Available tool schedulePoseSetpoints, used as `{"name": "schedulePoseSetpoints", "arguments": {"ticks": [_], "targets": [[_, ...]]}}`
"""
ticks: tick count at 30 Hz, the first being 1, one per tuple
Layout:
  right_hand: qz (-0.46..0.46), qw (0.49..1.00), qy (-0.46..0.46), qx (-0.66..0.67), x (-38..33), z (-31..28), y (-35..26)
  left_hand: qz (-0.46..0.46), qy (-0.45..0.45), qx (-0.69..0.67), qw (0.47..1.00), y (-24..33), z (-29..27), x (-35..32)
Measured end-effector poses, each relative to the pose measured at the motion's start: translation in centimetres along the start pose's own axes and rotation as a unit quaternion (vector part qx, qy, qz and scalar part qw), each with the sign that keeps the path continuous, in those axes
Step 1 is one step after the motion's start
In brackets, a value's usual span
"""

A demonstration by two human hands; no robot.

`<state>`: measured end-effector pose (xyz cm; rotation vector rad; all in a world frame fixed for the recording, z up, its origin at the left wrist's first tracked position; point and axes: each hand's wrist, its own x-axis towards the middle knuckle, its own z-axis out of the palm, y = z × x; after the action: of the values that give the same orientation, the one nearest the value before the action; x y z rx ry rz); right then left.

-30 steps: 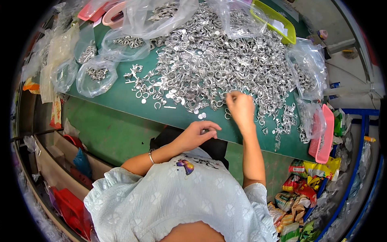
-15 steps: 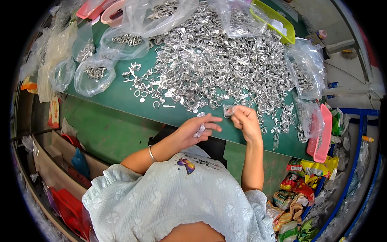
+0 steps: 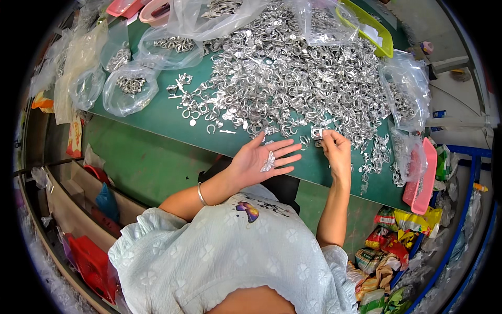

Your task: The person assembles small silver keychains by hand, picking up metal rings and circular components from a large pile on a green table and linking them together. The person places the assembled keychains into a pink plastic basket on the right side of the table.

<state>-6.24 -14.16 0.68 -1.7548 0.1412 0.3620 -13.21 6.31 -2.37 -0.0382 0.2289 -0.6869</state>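
Silver metal lies in the left hand [image 3: 260,162] — a small leaf-shaped piece [image 3: 268,161] rests on the open palm, fingers spread flat and turned up, over the near edge of the green table [image 3: 157,118]. A bracelet [image 3: 201,194] rings that wrist. Just right of it, the right hand [image 3: 336,152] has its fingertips pinched together on a small metal ring [image 3: 317,133] at the near fringe of the pile [image 3: 293,78]. That pile of shiny rings and fittings covers the middle of the table and runs to its far edge. Clear bags [image 3: 130,91] holding more parts sit toward the left edge. A pink tray [image 3: 424,178] hangs at the right edge — and a yellow-green tray [image 3: 371,29] lies at the far right corner.
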Motion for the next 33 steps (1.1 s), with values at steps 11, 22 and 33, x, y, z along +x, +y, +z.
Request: {"name": "schedulePoseSetpoints", "arguments": {"ticks": [11, 22, 33], "targets": [[-0.095, 0.926, 0.058, -0.359, 0.3, 0.4, 0.8, 0.042, 0.165, 0.400, 0.900, -0.2, 0.1, -2.1], [-0.268, 0.906, 0.024, -0.326, -0.4, 5.9, -1.2, 0.291, 0.303, 0.844, 0.333, 2.2, -0.4, -2.2], [-0.301, 0.895, 0.000, -0.329, -0.7, 7.1, -0.9, 0.293, 0.252, 0.877, 0.284, 3.4, -0.2, -2.9]]}}
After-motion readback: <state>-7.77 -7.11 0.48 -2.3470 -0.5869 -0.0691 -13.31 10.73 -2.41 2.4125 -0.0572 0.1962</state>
